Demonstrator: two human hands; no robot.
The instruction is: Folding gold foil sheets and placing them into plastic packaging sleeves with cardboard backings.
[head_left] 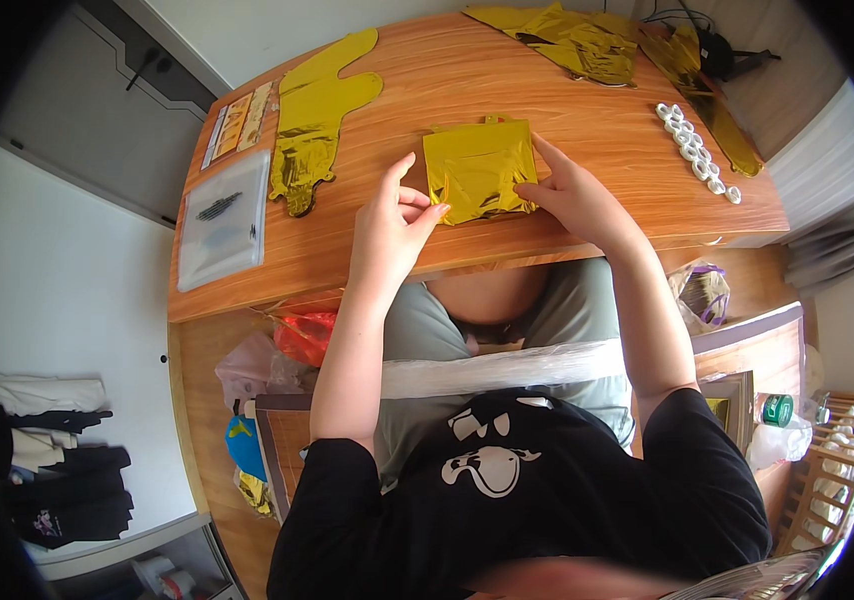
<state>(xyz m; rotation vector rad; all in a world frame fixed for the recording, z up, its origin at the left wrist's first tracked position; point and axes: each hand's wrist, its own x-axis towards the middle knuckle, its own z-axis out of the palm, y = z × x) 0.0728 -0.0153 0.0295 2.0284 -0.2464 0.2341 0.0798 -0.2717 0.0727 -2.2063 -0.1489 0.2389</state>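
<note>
A gold foil balloon (482, 160), folded into a small, roughly square packet, lies near the front edge of the wooden table, its lower part creased. At its lower left corner my left hand (392, 215) pinches the foil between thumb and fingers, with the index finger raised. My right hand (587, 200) grips the right side, thumb on top of the foil and index finger stretched along the edge. Left of the packet, another gold foil balloon (322, 115) is spread flat, its narrow lower end crumpled.
More gold foil (567, 45) lies at the far edge, with a long strip (712, 110) at the right. Small white rings (690, 145) stand in rows there. Clear plastic bags (225, 225) and printed cards (239, 125) lie left on the table (427, 65). Translucent plastic (507, 368) crosses my lap.
</note>
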